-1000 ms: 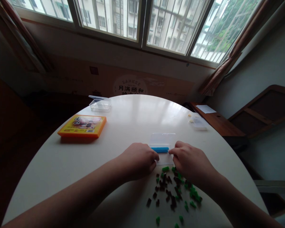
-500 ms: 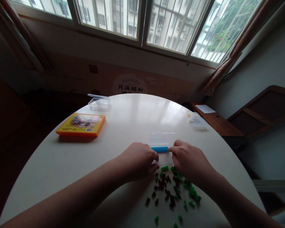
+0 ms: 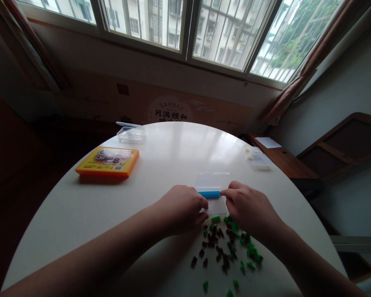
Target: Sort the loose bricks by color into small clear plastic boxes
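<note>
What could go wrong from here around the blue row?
The blue row might skew if pushed unevenly: the right hand is at its right end, the left hand by its left.
Either hand could scatter the loose green and brown pieces close by.
A knock might shift the clear box, whose lid is open.

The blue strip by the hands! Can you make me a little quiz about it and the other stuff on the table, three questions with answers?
1. Which hand has a fingertip at the right end of the blue strip?
2. True or false: the orange and yellow box lies to the right of the blue strip.
3. Fill in: the loose pieces on the table are green and dark ____.

Key:
1. The right hand.
2. False; it lies to the left.
3. Brown.
</note>
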`<action>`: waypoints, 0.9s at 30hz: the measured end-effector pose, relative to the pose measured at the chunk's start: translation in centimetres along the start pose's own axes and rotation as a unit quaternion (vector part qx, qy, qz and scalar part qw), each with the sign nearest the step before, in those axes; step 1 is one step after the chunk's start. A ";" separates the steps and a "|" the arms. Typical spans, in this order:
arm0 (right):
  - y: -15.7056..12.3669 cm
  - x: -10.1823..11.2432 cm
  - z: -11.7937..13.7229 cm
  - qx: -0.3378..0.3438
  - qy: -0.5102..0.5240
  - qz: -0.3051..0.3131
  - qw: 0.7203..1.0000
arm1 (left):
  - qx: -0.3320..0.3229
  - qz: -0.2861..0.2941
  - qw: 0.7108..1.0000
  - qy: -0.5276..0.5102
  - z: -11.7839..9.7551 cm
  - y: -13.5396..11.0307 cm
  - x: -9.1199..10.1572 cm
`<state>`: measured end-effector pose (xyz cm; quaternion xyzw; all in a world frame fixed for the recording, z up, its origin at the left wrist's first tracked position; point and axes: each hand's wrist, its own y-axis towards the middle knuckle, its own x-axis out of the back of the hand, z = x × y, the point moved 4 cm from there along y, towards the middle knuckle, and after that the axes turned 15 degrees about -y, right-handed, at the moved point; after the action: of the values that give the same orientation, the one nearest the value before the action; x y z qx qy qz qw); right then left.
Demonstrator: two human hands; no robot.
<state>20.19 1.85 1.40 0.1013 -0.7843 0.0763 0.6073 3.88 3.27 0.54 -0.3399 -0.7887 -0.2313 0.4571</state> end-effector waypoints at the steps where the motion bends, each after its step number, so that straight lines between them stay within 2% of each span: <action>1: 0.0 -0.1 0.0 0.001 -0.001 0.001 1.000 | -0.001 0.000 1.000 0.000 0.0 0.0 0.0; 8: 0.2 -0.7 0.1 0.007 -0.005 -0.010 1.000 | 0.006 0.007 1.000 0.004 0.1 0.1 -0.1; 27: 0.0 -0.5 0.3 0.002 -0.004 -0.003 1.000 | 0.000 0.001 1.000 0.002 0.1 0.0 -0.1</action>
<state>20.06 1.83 0.82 0.1052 -0.7862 0.0751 0.6042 3.88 3.30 0.38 -0.3399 -0.7873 -0.2319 0.4592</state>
